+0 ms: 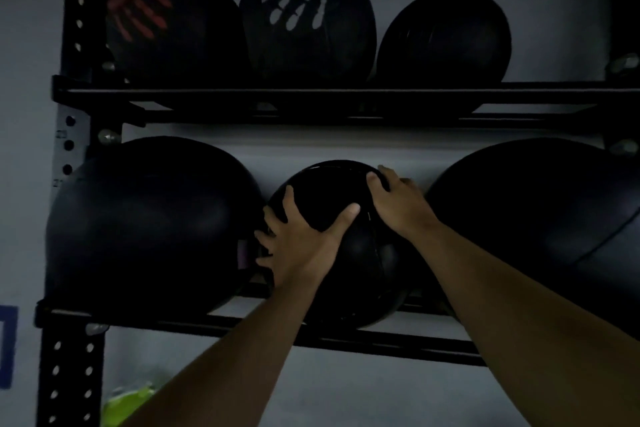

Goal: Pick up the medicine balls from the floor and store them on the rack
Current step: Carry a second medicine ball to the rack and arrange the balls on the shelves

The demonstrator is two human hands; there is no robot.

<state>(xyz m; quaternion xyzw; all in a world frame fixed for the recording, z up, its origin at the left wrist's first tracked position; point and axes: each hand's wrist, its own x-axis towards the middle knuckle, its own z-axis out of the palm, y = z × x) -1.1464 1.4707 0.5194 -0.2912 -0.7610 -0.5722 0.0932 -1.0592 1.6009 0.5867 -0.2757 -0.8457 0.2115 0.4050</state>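
A small black medicine ball [360, 263] sits in the middle of the lower shelf of the black rack [346, 336]. My left hand [301, 239] lies on its left front with fingers spread over the curve. My right hand [394, 201] cups its upper right side. A large black ball [149, 222] sits to its left and another large one [540, 218] to its right. On the upper shelf [311, 95] stand three more balls: one with a red hand print [173, 24], one with a white hand print [306, 17], and a plain black one [446, 35].
The rack's perforated black upright [71, 374] runs down the left side against a grey wall [27, 45]. Something bright green [128, 402] lies below the lower shelf at the left. A blue mark [8, 347] shows on the wall at the far left.
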